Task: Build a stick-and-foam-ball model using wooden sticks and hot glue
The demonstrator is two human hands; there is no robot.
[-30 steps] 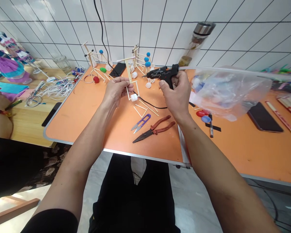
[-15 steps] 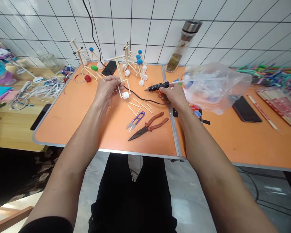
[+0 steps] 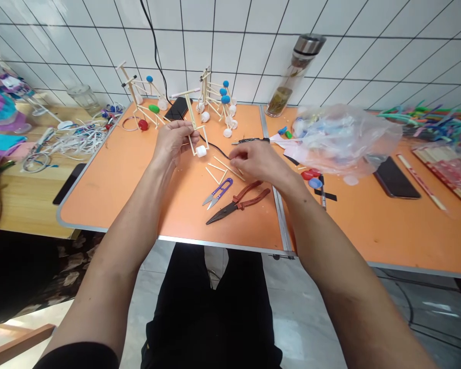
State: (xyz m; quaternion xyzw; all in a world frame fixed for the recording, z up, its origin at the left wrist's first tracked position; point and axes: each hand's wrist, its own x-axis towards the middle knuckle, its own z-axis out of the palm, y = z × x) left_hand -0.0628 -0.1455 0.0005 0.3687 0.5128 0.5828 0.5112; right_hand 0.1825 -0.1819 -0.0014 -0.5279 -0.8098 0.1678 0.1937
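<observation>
My left hand [image 3: 174, 141] is closed on a small frame of wooden sticks [image 3: 191, 110]. The frame has a crossbar at its top and a white roller-like piece [image 3: 201, 150] at its lower end. My right hand [image 3: 255, 159] is over the right end of several loose cut sticks [image 3: 217, 168], its fingers bent and slightly apart, with nothing seen in them. Just behind that hand lies a black glue gun [image 3: 253, 140], partly covered by it. Purple thread snips [image 3: 218, 193] and red-handled pliers [image 3: 238, 202] lie nearer to me.
Stick models with coloured balls [image 3: 140, 102] stand at the back by a phone [image 3: 179, 108]. A glass bottle [image 3: 292, 77] is against the tiled wall. To the right are a plastic bag [image 3: 341, 138], another phone [image 3: 395, 177] and packed sticks [image 3: 445, 171]. A black cable crosses the table.
My right hand has let go of the glue gun, which now lies on the table, and has moved left and nearer to the loose sticks. My left hand still holds the stick frame.
</observation>
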